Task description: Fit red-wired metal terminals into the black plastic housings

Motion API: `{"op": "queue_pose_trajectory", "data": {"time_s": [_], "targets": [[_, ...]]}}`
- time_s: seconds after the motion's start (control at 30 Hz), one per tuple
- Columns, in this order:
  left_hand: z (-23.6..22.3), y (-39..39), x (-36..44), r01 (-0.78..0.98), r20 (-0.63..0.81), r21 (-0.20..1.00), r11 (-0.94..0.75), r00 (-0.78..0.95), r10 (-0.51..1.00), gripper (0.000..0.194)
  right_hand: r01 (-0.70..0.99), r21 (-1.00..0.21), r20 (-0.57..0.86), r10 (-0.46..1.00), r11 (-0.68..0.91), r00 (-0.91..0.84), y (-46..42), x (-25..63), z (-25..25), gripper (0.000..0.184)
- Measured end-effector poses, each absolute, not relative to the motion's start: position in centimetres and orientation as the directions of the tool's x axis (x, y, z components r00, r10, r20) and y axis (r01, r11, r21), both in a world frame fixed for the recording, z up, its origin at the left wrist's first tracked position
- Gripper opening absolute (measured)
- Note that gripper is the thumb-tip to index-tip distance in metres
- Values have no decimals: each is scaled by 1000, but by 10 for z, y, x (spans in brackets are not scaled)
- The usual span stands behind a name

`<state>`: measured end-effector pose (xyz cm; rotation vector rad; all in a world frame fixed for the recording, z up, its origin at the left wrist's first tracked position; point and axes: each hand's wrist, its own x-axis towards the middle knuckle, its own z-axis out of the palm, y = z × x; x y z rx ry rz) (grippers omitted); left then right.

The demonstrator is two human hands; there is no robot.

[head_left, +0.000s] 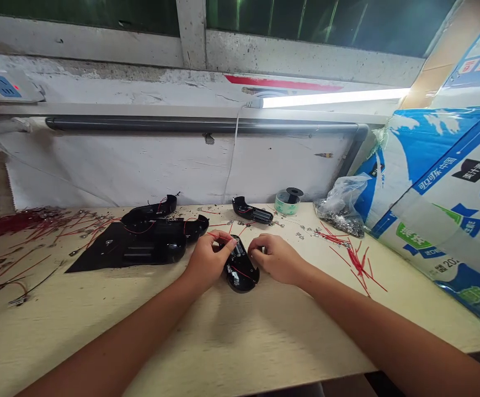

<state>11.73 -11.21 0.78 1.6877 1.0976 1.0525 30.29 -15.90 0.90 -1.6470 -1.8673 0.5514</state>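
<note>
A glossy black plastic housing (242, 277) lies in front of me on the table, its hollow side up, with a thin red wire running across it. My left hand (212, 255) is closed on the upper left edge of this housing, thumb reaching over its inside; a red wire passes by the fingers. At the right edge, my right hand (276, 257) has its fingers curled into a pinch. Whatever that pinch holds, if anything, is too small or hidden to make out.
More black housings (163, 240) rest on a black sheet (95, 255) to the left, another housing (253, 210) behind. Red wires (360, 262) and a plastic bag (343, 204) of small metal parts lie right, near a tape roll (286, 204). A blue-white carton (442, 204) borders the right side.
</note>
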Motion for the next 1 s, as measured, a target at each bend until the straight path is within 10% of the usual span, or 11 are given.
{"op": "queue_pose_trajectory", "data": {"time_s": [1.0], "targets": [[12,-114,111,244,356,822,-514,484,799,16,534,-834,240,963,141,121,-154,286,5,29]]}}
